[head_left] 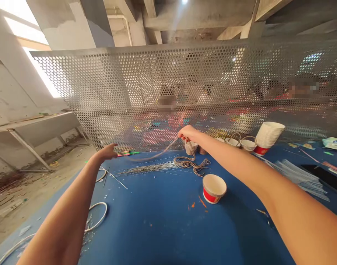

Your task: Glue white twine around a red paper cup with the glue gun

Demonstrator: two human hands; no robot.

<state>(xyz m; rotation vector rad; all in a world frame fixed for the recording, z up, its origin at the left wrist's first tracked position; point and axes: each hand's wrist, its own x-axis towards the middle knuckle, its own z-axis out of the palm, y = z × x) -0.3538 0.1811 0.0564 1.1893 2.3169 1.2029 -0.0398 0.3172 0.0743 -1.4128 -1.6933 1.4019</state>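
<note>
A thin brown cord (pixel 163 152) runs in a slack curve between my two hands above the blue table. My right hand (pixel 187 133) is closed on it, with the fingers pinched together. At the cord's other end is my left hand (pixel 108 151), its fingers closed around it, though the cord is blurred there. More of the cord lies in a loose, looped pile (pixel 187 162) below my right hand. A paper cup with a red band (pixel 214 188) stands upright nearer to me. Behind the cord lies a bundle of thin straight wires (pixel 148 168).
A perforated metal panel (pixel 146 81) rises along the table's back edge, with people behind it. At right stand a stack of paper cups (pixel 269 135) and small cups with cord handles (pixel 248 144). Clear strips (pixel 298 178) lie beside a dark phone-like object (pixel 324 178). White tubing (pixel 98 217) curls at left.
</note>
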